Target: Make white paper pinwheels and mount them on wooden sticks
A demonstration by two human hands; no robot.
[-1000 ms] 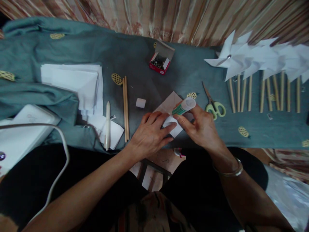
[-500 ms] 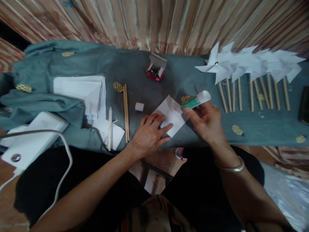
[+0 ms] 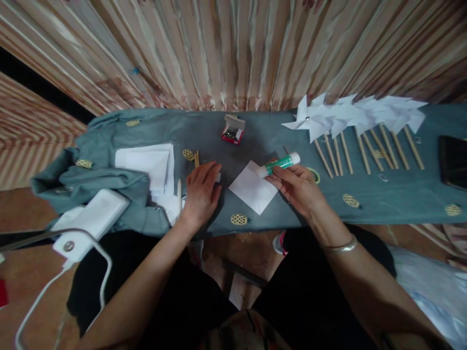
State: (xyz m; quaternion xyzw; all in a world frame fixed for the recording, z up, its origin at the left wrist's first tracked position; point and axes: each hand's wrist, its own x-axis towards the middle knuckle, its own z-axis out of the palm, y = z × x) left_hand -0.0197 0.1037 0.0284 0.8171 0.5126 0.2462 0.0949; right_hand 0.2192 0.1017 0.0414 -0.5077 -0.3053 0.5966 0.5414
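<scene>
A green and white glue stick (image 3: pixel 280 164) lies in the grip of my right hand (image 3: pixel 297 187), tilted above the right corner of a white paper square (image 3: pixel 251 187). The square rests flat, turned like a diamond, with no hand pressing on it. To its left, my left hand (image 3: pixel 202 197) has its fingers curled round the white glue stick cap (image 3: pixel 218 178), of which only a small part shows. That hand also hides most of two wooden sticks (image 3: pixel 197 158). A white pointed stick (image 3: pixel 179 195) lies left of my wrist.
White paper pinwheels on sticks (image 3: pixel 339 119) lie in a row at the right. A small red box of metal pins (image 3: pixel 232 135) stands open at the back. Paper sheets (image 3: pixel 142 163) and a white power bank with cable (image 3: pixel 95 221) are at left. A green tape ring (image 3: pixel 314 176) lies beside my right hand.
My left hand has left the paper and moved left to the cap. My right hand has lifted the glue stick off the paper's corner and levelled it somewhat. The camera view has shifted.
</scene>
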